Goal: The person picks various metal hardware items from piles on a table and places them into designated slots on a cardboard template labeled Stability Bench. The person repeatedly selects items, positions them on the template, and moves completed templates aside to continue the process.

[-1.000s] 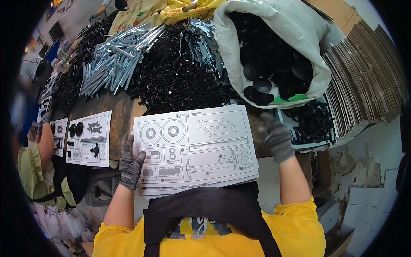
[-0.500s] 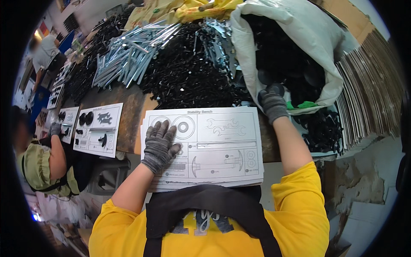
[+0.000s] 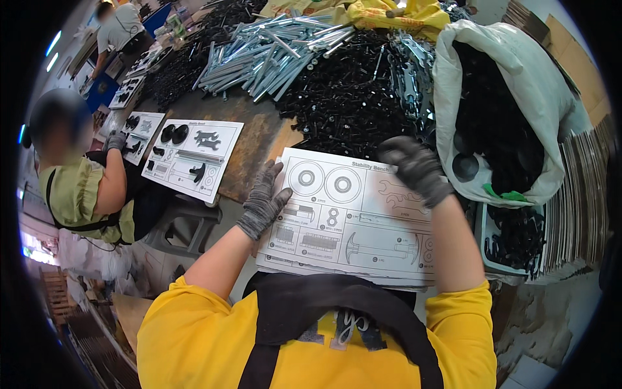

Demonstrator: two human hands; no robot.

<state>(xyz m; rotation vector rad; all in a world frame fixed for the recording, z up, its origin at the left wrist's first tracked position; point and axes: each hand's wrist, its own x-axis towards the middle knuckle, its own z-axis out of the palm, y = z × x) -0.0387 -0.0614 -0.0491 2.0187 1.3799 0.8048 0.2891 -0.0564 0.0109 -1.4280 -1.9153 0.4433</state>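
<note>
A white printed parts card (image 3: 363, 220) with outlines of wheels, a wrench and bolts lies in front of me on the table edge. My left hand (image 3: 264, 201), in a grey knit glove, rests flat on the card's left edge with fingers spread. My right hand (image 3: 414, 165), also gloved, hovers blurred over the card's upper right corner with fingers curled; whether it holds anything is not visible. Just right of it stands an open white sack (image 3: 453, 71) full of black round parts.
A heap of black screws (image 3: 343, 97) and a pile of silver bolts (image 3: 272, 55) lie behind the card. Cardboard sheets (image 3: 576, 201) are stacked at the right, beside a tray of black parts (image 3: 512, 240). A co-worker (image 3: 84, 188) at the left works on another card (image 3: 194, 155).
My right hand has come back from the sack's mouth to above the card's upper right. My left hand has slid from the card's upper middle to its left edge.
</note>
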